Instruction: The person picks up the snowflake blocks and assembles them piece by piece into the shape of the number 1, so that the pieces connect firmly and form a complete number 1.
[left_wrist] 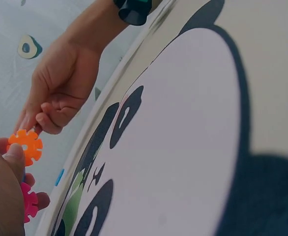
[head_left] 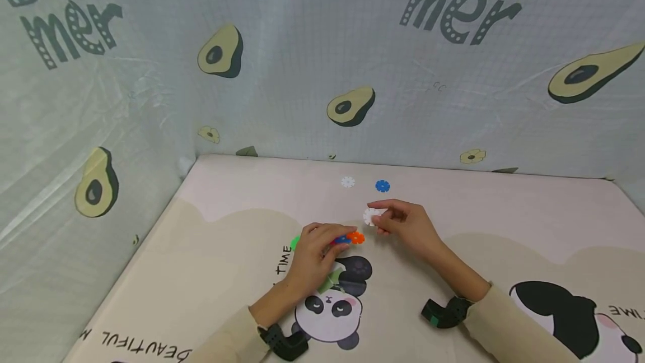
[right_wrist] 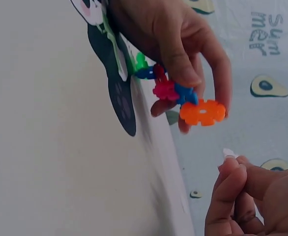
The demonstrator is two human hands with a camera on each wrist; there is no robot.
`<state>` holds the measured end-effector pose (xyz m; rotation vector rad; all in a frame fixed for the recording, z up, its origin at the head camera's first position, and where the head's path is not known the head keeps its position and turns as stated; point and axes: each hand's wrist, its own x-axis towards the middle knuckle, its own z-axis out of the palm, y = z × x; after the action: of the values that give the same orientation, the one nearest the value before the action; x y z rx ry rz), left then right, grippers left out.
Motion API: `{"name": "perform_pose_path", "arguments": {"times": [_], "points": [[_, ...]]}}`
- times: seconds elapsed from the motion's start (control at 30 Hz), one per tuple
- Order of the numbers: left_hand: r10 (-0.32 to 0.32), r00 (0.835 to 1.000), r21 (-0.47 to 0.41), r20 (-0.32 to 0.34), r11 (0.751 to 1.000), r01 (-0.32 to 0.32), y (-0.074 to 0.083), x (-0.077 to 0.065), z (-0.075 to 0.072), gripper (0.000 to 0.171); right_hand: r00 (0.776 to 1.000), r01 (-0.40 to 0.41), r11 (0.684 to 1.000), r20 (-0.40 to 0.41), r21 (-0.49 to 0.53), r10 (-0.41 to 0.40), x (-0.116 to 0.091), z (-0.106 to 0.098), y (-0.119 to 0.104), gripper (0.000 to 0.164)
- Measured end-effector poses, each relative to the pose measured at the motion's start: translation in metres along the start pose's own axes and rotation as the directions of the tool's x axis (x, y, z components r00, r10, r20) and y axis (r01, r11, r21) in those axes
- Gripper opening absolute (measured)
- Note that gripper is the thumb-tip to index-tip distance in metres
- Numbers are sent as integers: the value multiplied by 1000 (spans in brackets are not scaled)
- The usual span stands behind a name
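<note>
My left hand (head_left: 314, 256) grips a chain of joined snowflake-shaped plastic discs. At the chain's right end an orange disc (right_wrist: 203, 113) sticks out past the fingertips, beside a blue disc (right_wrist: 186, 93) and a pink disc (right_wrist: 165, 90). The green disc (right_wrist: 141, 62) forms the far end, partly behind the hand. A short way to the right, my right hand (head_left: 408, 226) pinches a white snowflake disc (head_left: 370, 217) between thumb and fingers. In the right wrist view only a sliver of that white disc shows. The white and orange discs are apart.
Farther back on the table lie a loose white disc (head_left: 347, 182) and a loose blue disc (head_left: 382, 186). The tablecloth (head_left: 216, 273) carries printed pandas and lettering. A pale curtain (head_left: 282, 99) with avocado prints rises behind the table's back edge.
</note>
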<state>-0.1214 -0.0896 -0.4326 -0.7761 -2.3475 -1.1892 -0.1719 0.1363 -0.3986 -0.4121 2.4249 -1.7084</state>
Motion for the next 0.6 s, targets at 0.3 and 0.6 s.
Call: {"name": "perform_pose_path", "arguments": {"times": [0.3,0.6], "points": [[-7,1000,-11,-6,1000,7,-1,0,1,34,999,-19,1000,45,19,18,-13,2,-1,32],[2,1000,1,-19,1000,-2,-2,1,1,33,997,-55,994,64,96,49,-23,7,3,33]]}}
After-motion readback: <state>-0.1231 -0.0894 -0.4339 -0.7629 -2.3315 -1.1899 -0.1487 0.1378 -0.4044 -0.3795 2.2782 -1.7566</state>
